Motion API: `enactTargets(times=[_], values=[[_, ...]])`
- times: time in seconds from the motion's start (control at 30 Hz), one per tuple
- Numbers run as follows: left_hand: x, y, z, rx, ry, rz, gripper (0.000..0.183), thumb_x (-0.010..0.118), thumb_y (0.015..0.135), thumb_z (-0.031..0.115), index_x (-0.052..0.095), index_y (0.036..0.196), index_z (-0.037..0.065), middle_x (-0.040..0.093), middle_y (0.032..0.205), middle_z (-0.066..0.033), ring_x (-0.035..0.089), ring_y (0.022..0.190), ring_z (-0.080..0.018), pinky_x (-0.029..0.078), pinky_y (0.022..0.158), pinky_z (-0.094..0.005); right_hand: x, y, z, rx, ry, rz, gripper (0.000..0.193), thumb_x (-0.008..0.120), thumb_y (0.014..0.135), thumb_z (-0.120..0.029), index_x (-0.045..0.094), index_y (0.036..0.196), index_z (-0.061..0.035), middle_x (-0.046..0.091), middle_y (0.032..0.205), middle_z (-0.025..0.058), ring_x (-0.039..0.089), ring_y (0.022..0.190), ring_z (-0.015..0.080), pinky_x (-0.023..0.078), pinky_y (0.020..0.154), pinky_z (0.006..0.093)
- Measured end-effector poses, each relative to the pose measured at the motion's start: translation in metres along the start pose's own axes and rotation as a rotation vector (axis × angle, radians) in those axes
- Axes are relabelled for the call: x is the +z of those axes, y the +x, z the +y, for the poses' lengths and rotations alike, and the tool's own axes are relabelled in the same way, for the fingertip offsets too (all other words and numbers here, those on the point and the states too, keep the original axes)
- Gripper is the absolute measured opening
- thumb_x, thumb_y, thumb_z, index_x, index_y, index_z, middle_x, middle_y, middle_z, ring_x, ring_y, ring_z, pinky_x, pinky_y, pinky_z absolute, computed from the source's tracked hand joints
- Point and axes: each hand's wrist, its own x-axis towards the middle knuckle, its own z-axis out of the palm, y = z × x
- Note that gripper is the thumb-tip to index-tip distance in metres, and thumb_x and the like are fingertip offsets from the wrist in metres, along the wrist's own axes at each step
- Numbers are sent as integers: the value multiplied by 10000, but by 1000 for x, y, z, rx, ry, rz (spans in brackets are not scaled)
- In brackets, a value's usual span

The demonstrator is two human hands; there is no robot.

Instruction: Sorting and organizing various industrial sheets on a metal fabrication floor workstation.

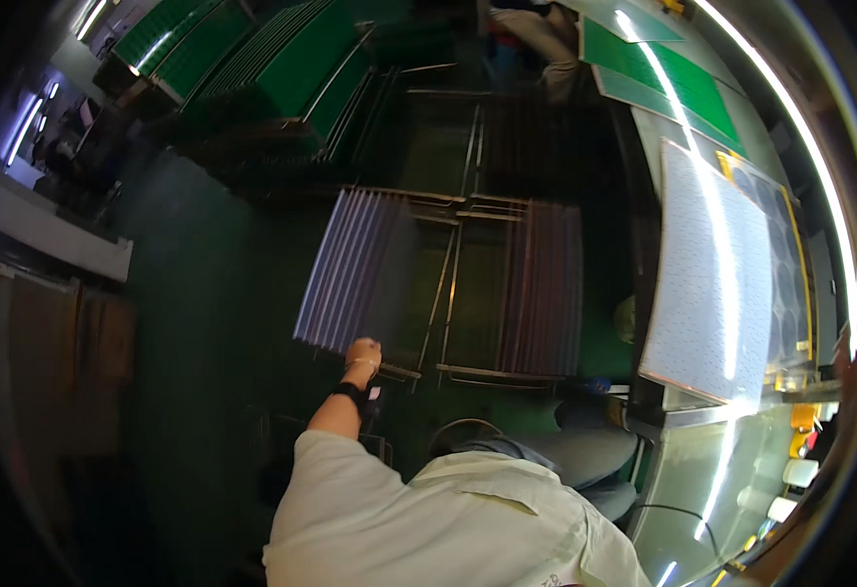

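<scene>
My left hand (364, 353) reaches out to the front end of a rack holding a row of thin, upright panels (345, 269) with pale bluish edges. Its fingers look curled closed at the lower end of the row. Whether they grip a panel or the rack's rail (399, 371) I cannot make out. A dark band and a light bracelet circle that wrist. Beside the hand, the nearest panel face looks grey and blurred. My right hand does not show.
Right of it stands a second rack of dark reddish panels (544, 284). Green panels (296, 68) fill racks at the back left. Along the right runs a workbench (678, 460) bearing a pale, speckled sheet (707, 274) and green sheets (644, 73). A seated person's leg (546, 44) shows at the back.
</scene>
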Motion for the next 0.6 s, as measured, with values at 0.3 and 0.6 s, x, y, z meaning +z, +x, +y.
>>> enactTargets(times=[0.3, 0.6], values=[[9, 114, 28, 51, -160, 290, 275, 560, 823, 261, 643, 989, 58, 645, 933, -171, 599, 906, -364, 477, 785, -431, 230, -247, -43, 770, 908, -651, 437, 605, 795, -152, 515, 1156, 77, 626, 1020, 190, 606, 936, 255, 457, 845, 344], [16, 157, 50, 39, 271, 93, 275, 531, 864, 297, 654, 916, 55, 645, 951, -167, 620, 914, -322, 504, 760, -424, 270, -347, -65, 751, 332, -783, 322, 504, 877, -133, 546, 1151, 31, 571, 1137, 209, 538, 1054, 312, 408, 913, 338]])
